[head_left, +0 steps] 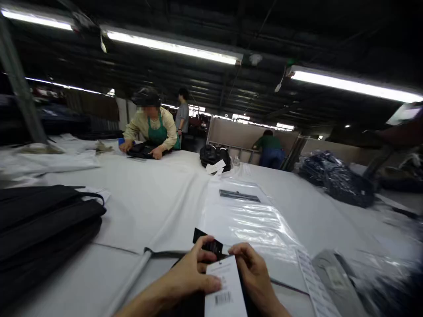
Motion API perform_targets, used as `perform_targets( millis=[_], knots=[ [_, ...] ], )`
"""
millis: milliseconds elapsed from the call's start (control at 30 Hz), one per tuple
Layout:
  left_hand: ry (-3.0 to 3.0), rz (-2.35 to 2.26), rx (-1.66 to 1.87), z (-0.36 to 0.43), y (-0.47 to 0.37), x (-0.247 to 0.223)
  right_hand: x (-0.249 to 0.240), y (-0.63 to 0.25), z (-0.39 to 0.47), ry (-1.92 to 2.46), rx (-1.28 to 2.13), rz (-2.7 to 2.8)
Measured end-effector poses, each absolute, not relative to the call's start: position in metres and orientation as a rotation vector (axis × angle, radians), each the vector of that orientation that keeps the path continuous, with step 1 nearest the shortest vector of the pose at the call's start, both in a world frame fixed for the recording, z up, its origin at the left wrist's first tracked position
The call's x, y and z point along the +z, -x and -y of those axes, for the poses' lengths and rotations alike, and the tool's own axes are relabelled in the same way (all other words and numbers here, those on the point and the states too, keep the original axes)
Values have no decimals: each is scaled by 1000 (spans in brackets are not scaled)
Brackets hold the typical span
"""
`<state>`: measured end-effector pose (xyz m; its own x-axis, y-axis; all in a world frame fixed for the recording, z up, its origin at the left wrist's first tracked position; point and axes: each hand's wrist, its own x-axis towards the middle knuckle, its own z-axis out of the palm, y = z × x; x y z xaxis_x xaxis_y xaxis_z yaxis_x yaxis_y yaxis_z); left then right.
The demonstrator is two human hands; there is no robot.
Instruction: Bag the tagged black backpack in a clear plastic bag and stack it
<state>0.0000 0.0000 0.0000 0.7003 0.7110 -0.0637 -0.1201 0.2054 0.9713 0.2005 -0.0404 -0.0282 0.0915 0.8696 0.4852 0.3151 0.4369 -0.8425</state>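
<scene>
My left hand [190,275] is closed at the bottom centre, its thumb pressed on a white hang tag [227,288] with a printed barcode. A black tag [211,243] sticks up behind its fingertips. Close on the right, my right hand [256,275] has its thumb and fingers bent together near the tag's top edge. What lies between those fingertips is hidden. Under both hands is a black article, mostly covered by the hands and the tag, so its kind does not show.
A black bag [49,233] lies at the left. Beyond my hands are clear plastic bags [257,220] on the white table [142,202], and a grey device [340,281] sits at the right. Dark plastic-wrapped goods [337,176] lie farther back. Across the table, a co-worker [153,127] handles a black item.
</scene>
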Motion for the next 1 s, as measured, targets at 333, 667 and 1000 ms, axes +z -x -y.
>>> perform_targets(
  millis=[333, 667, 1000],
  knots=[
    [-1784, -772, 961, 16, -1, 2, -22, -206, 62, 1111, 719, 1375],
    [-2060, -772, 895, -1, 10, 23, -1, -196, 78, 1016, 1204, 1178],
    [-2216, -897, 530, -17, -11, 37, -5, -210, 83, 740, 1591, 619]
  ],
)
